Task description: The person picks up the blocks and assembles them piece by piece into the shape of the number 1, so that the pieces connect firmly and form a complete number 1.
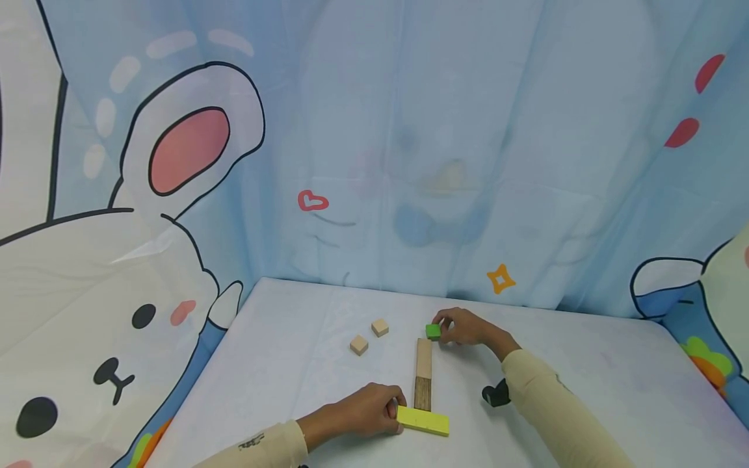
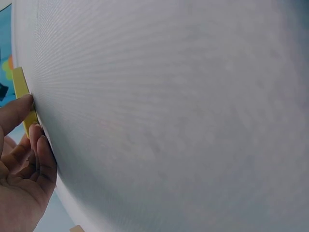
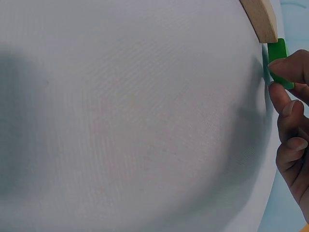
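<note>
The left hand (image 1: 370, 409) pinches the left end of a yellow block (image 1: 424, 421), which lies crosswise at the near end of a row. In the left wrist view, thumb and fingers hold the yellow block (image 2: 20, 84). The right hand (image 1: 463, 326) pinches a small green block (image 1: 433, 331) by the row's far end. The right wrist view has the green block (image 3: 277, 50) between thumb and fingers, close to a wooden block (image 3: 261, 19). The row is a light wooden block (image 1: 424, 357) and a darker one (image 1: 422, 394), end to end.
Two small wooden cubes (image 1: 380, 327) (image 1: 359, 345) lie left of the row on the white table (image 1: 310, 325). A black object (image 1: 496, 394) is beside the right forearm. A patterned blue curtain (image 1: 363, 130) stands behind the table.
</note>
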Demonstrator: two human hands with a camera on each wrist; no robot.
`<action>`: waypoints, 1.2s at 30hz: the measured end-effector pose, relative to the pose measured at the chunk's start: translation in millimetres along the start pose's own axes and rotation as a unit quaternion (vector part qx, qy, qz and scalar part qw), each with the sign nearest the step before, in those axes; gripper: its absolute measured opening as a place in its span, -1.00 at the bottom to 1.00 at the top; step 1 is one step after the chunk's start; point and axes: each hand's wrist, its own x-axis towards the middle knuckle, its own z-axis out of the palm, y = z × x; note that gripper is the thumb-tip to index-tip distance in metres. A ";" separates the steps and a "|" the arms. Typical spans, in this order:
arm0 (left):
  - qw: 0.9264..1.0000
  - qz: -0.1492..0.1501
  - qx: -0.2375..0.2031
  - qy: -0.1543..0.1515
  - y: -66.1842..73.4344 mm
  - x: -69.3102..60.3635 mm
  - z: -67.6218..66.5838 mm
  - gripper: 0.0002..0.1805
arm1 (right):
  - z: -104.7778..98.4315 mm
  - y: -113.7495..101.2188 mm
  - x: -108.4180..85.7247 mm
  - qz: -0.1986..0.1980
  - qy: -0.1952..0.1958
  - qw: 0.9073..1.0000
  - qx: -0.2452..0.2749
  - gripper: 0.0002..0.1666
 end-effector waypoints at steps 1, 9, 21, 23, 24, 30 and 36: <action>1.000 0.002 0.001 0.000 -0.4 -0.2 0.0 -0.68 | 0.4 0.3 0.2 -0.001 0.000 1.000 -0.002 -0.63; 1.000 0.004 0.003 0.000 -0.2 -0.7 -0.4 -0.68 | 0.8 1.5 0.7 -0.012 -0.002 1.000 -0.006 -0.65; 1.000 0.005 0.006 0.002 2.1 -1.8 -1.7 -0.69 | 1.9 4.9 1.5 -0.027 0.003 1.000 -0.009 -0.66; 1.000 0.002 0.005 0.001 2.4 -1.9 -1.7 -0.69 | 1.9 5.2 1.5 -0.027 0.004 1.000 -0.009 -0.66; 1.000 0.001 0.003 0.001 2.5 -1.8 -1.6 -0.69 | 2.0 5.2 1.5 -0.027 0.004 1.000 -0.009 -0.66; 1.000 -0.002 0.004 0.000 2.0 -1.1 -1.0 -0.69 | 2.4 4.3 0.8 -0.029 0.004 0.999 -0.014 -0.67; 1.000 0.000 0.004 0.000 1.8 -0.8 -1.2 -0.69 | 3.2 4.0 0.7 -0.022 0.002 1.000 -0.011 -0.66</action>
